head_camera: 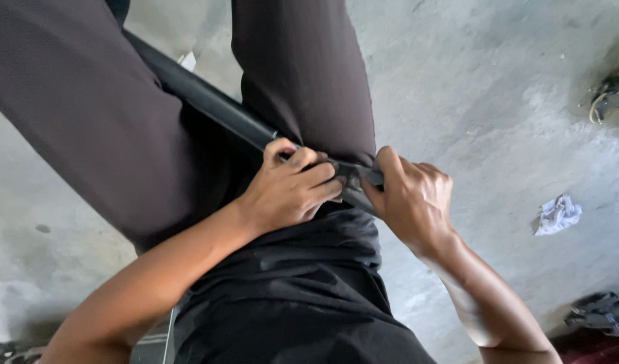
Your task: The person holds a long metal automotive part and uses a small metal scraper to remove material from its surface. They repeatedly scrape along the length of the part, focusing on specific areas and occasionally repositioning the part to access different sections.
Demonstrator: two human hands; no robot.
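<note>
A long black rubber tube (208,101) runs diagonally from the upper left down between my legs, which are in dark brown trousers (87,121). My left hand (289,189) is curled tight around the tube's lower part, thumb on top. Close beside it my right hand (410,199) grips the same tube's end from the right, fingers wrapped under it. Both hands meet at my lap, just above my black shirt (296,290). The stretch of tube between the two hands is mostly hidden by my fingers.
Grey concrete floor (498,87) lies all around. A crumpled white rag (557,214) sits on it at the right. A dark cloth heap (603,313) lies at the lower right, and a small dark fitting (609,94) rests at the upper right edge.
</note>
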